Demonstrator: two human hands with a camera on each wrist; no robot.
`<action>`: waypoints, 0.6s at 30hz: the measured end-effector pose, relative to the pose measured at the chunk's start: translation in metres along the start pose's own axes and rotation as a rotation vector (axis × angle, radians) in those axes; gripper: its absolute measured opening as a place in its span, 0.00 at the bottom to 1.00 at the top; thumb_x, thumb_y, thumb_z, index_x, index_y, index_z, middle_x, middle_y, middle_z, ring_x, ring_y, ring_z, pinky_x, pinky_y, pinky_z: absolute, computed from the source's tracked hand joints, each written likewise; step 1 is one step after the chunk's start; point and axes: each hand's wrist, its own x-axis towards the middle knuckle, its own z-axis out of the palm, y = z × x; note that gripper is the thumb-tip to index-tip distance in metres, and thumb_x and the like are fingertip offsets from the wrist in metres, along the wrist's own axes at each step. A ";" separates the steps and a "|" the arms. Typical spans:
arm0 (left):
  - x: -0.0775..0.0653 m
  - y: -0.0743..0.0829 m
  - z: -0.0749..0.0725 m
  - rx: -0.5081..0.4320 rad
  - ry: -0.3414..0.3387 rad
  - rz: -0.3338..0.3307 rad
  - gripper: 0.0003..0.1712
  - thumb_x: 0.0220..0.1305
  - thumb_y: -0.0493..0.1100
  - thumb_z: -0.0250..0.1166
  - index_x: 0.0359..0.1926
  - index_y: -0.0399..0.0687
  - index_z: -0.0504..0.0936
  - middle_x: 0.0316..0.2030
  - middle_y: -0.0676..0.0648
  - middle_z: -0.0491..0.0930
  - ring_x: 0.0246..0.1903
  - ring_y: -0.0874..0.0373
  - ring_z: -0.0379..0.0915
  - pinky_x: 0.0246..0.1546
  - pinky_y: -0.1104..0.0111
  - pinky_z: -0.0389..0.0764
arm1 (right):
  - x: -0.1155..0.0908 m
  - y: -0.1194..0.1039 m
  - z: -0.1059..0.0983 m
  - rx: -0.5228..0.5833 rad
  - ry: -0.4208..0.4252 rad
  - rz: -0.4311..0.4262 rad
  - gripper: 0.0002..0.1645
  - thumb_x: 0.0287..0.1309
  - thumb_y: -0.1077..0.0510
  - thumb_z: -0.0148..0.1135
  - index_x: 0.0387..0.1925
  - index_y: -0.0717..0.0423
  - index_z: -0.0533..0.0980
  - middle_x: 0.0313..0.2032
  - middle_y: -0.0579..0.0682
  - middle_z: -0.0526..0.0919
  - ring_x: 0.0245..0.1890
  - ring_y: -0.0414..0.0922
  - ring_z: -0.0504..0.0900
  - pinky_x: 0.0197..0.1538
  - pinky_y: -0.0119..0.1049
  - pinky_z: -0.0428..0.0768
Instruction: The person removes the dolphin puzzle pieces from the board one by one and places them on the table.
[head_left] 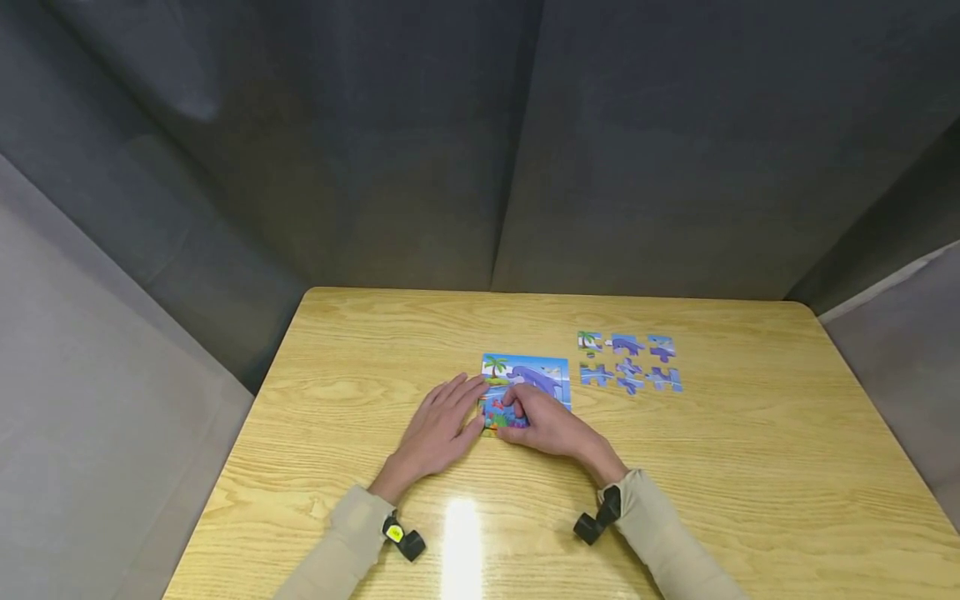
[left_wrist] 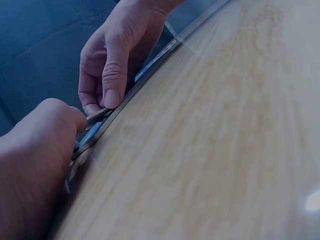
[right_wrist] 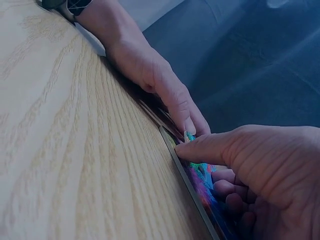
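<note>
A flat picture puzzle (head_left: 536, 371) with a purple dolphin, a palm tree and sea creatures lies at the table's middle. My left hand (head_left: 438, 429) lies palm down beside it, fingers extended, fingertips at its left edge. At the lower left corner my right hand (head_left: 551, 421) pinches a puzzle piece (left_wrist: 100, 116) between thumb and curled fingers. The piece is tilted, one edge raised over the frame. In the right wrist view, the right thumb and fingers cover much of the colourful lower part (right_wrist: 200, 182). The left thumb is close to the pinched piece.
Several loose puzzle pieces (head_left: 630, 375) lie in two rows right of the puzzle, showing palm, dolphin and water parts. The wooden table (head_left: 750, 450) ends at a dark curtain (head_left: 645, 167) behind. Each wrist carries a small black camera.
</note>
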 end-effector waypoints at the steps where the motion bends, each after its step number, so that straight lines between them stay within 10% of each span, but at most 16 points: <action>1: 0.000 0.000 0.000 -0.001 0.001 0.001 0.33 0.83 0.57 0.46 0.81 0.52 0.62 0.80 0.50 0.58 0.81 0.47 0.48 0.79 0.48 0.49 | 0.000 0.000 0.000 -0.001 0.002 0.001 0.21 0.62 0.51 0.74 0.47 0.57 0.75 0.34 0.50 0.75 0.32 0.41 0.70 0.38 0.35 0.72; 18: 0.001 0.000 0.001 0.018 -0.003 -0.005 0.34 0.83 0.60 0.42 0.81 0.53 0.62 0.80 0.51 0.59 0.80 0.47 0.49 0.78 0.48 0.51 | 0.000 -0.002 0.002 -0.025 0.030 0.011 0.23 0.58 0.52 0.75 0.48 0.58 0.75 0.35 0.50 0.76 0.31 0.40 0.71 0.36 0.34 0.73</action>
